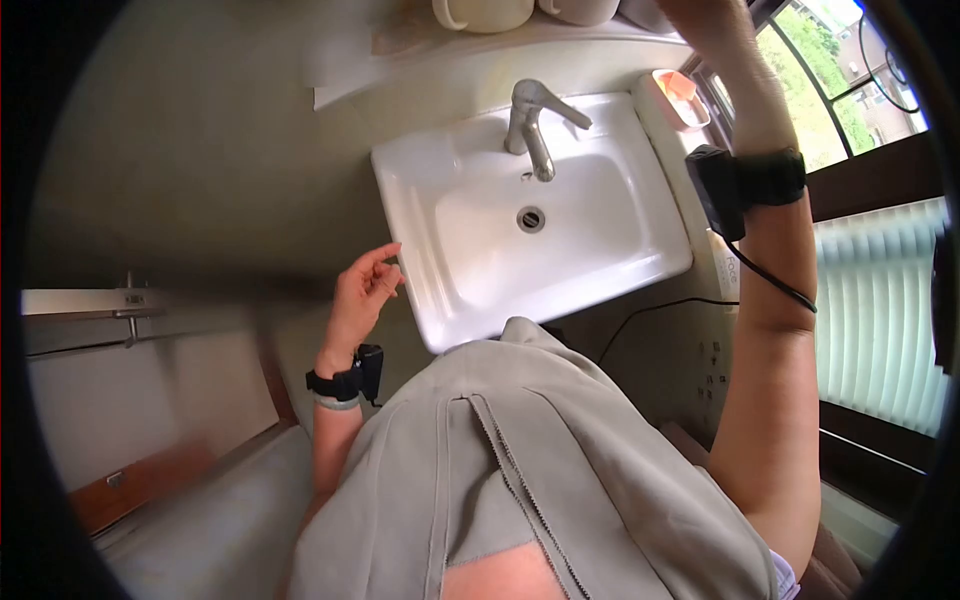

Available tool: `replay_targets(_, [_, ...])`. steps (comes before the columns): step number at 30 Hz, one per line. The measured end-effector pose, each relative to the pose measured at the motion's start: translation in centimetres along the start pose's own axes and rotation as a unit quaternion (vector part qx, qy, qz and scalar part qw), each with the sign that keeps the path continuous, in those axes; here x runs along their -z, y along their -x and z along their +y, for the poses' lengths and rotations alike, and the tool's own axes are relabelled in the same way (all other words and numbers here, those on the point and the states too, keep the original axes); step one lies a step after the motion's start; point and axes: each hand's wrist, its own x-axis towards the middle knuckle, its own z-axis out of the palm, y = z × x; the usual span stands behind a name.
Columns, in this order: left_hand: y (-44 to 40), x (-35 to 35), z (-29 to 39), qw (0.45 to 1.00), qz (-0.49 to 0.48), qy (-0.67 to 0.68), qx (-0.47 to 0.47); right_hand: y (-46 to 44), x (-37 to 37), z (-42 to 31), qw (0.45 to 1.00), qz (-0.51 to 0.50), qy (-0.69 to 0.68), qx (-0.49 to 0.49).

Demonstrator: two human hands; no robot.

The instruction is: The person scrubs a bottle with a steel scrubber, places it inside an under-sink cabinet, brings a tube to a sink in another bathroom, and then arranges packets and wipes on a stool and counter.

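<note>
A white washbasin (470, 250) with a metal faucet (530, 125) and a round drain (531, 220) lies in front of me. Beside its left rim is my left hand (362, 298), fingers loosely bent and apart, with nothing in them; the fingertips are at the edge, and I cannot tell if they touch. My right arm reaches up along the window side. Only the back part of my right hand (708, 25) shows at the top edge, near the shelf with cups; its fingers are out of view. Black devices are strapped to both wrists.
Several light cups (485, 14) stand on a shelf (440, 60) above the basin. A soap dish (680, 100) with a pinkish-orange item sits at the basin's right corner. The window (810, 80) is on the right. A black cable (650, 308) runs below the basin.
</note>
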Motion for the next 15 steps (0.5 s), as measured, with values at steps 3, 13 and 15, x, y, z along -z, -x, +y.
replay_targets(3, [0.1,0.6,-1.3,1.000,-0.003,0.011,0.000,0.8,0.1,0.5,0.997,-0.060,0.035,-0.035])
replay_targets(13, [-1.0,4.1,-4.2,0.999,0.032,0.027,0.011,11.3,0.2,-2.7,0.981,0.108,-0.028,-0.162])
replay_targets(15, [-0.5,4.8,-4.6,0.998,0.051,0.015,0.022,19.6,-2.2,-1.6,0.945,0.098,-0.182,-0.254])
